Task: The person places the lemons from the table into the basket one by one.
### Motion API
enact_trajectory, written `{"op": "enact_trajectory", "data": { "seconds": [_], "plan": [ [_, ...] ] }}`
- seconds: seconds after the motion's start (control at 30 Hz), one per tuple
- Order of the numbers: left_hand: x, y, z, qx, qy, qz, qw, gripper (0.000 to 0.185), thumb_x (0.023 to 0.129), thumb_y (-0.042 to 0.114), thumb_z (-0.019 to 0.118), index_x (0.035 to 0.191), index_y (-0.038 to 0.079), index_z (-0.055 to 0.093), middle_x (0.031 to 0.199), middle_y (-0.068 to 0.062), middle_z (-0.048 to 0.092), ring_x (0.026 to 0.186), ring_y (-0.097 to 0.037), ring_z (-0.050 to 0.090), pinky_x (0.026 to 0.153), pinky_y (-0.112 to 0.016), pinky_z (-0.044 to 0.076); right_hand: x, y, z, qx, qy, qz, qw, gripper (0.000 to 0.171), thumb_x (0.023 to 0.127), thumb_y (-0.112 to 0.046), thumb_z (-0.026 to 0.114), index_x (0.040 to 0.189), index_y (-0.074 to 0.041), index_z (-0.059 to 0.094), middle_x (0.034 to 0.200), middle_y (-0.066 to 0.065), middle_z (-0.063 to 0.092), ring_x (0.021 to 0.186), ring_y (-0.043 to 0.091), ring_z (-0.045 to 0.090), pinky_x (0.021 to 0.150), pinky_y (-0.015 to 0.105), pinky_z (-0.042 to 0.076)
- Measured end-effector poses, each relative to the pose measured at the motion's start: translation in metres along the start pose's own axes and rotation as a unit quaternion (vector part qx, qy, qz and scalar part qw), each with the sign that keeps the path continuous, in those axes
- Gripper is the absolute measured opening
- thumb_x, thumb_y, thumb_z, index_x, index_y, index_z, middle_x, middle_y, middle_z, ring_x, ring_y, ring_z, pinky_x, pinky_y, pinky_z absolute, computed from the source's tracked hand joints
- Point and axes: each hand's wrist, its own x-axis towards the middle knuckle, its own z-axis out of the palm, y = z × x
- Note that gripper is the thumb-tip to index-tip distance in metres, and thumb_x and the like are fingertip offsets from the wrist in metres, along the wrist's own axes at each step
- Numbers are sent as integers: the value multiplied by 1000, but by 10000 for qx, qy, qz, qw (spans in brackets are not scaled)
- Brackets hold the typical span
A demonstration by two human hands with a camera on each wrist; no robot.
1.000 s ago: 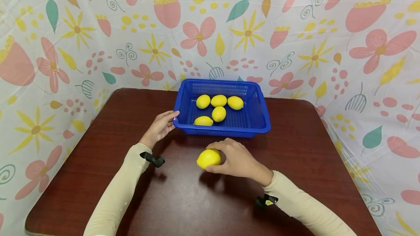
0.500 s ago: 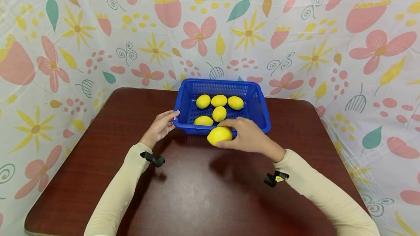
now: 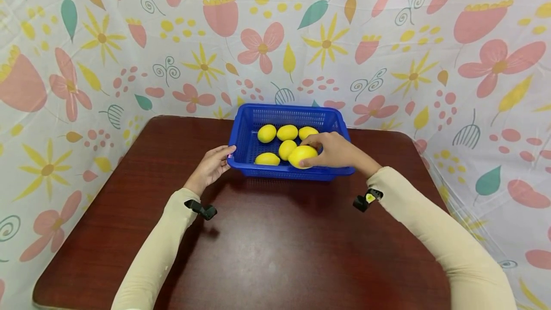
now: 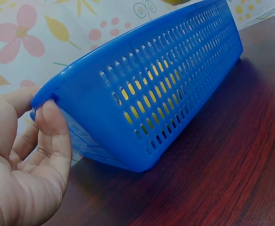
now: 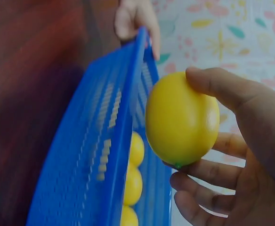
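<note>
The right hand (image 3: 340,151) has its thumb and fingers (image 5: 208,173) curled round a yellow lemon (image 3: 303,156), thumb across the top and fingers underneath, gripping it from the side. The wrist view shows this lemon just past the near rim of the blue basket (image 3: 340,172), on the inside and above the floor; whether it already touches the basket floor cannot be told. The grip looks firm, with no gap between skin and peel.

The left hand (image 3: 211,166) pinches the near left corner of the basket, thumb on the rim and fingers (image 4: 55,136) curled against the slotted wall, holding the basket where it stands on the dark wooden table (image 3: 258,252).

Inside the basket lie five other lemons (image 3: 278,141): three in a row along the far wall, one just in front of the middle of that row, and one against the near wall toward the left. The held lemon is right of that last one and touching or nearly touching the middle one.

As a judgement, the work is close to its end: five lemons are already in, the sixth is over the basket but not yet let go, and no lemon shows on the table outside the basket. What seems left is lowering and freeing this one.
</note>
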Motion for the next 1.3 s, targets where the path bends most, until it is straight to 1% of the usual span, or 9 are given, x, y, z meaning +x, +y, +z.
{"op": "enact_trajectory", "data": {
  "seconds": [0.23,0.37,0.5,0.63,0.73,0.83,1.0,1.2,1.3],
  "plan": [
    [0,-1,0,1,-9,-15,10000,17,103,21,65,110,6,57,84,1,61,75,-10,58,69,-21,54,18,25,-14,-90,-307,270,9991,66,83,-52,83,129,-8,67,85,2,72,68,16,61,63,31,46],
    [0,0,-1,-12,-11,-8,10000,15,103,20,64,108,8,57,82,2,60,72,-9,57,68,-21,52,30,38,-19,-50,-422,394,9983,62,84,-51,82,128,-9,67,91,3,74,78,17,65,70,33,51],
    [-1,1,-2,-37,-24,-5,10000,13,103,19,65,106,9,58,82,2,61,73,-9,58,68,-22,52,43,52,-20,-25,-633,540,9965,61,85,-49,82,128,-10,67,95,5,75,86,22,66,77,38,52],
    [0,1,-2,20,6,-23,10000,15,102,21,65,108,8,59,84,2,63,76,-10,60,70,-22,53,54,65,-21,-116,-833,669,9942,65,85,-50,81,133,-9,65,113,13,73,104,29,68,89,47,54],
    [1,1,-1,80,-2,-38,10000,18,103,22,65,111,8,59,86,1,64,79,-11,61,73,-23,54,61,74,-22,-124,-1018,789,9916,67,86,-50,80,136,-9,63,127,19,67,117,34,63,97,52,52],
    [1,1,-1,69,4,-34,10000,18,103,22,65,110,7,58,88,0,64,80,-11,62,74,-23,55,67,81,-23,-80,-1194,891,9888,68,85,-49,81,137,-9,62,134,22,63,125,38,59,101,55,50],
    [1,3,0,22,29,-5,10000,15,103,21,65,108,7,59,88,-1,63,77,-11,62,72,-23,55,76,92,-25,-160,-1388,1098,9841,68,84,-51,82,135,-10,63,134,24,63,123,37,60,98,53,52],
    [1,3,-1,-57,-23,7,10000,13,103,19,64,107,8,60,86,0,62,75,-10,60,72,-22,54,85,103,-21,-114,-1663,1473,9749,70,83,-51,83,135,-10,62,136,25,60,108,33,67,88,47,57],
    [2,1,-1,-68,-22,8,10000,13,103,19,64,106,8,60,85,0,62,75,-10,61,72,-22,55,86,104,-18,-182,-1764,1575,9715,70,83,-51,83,135,-9,61,136,25,59,104,32,67,86,46,57]
  ]
}}
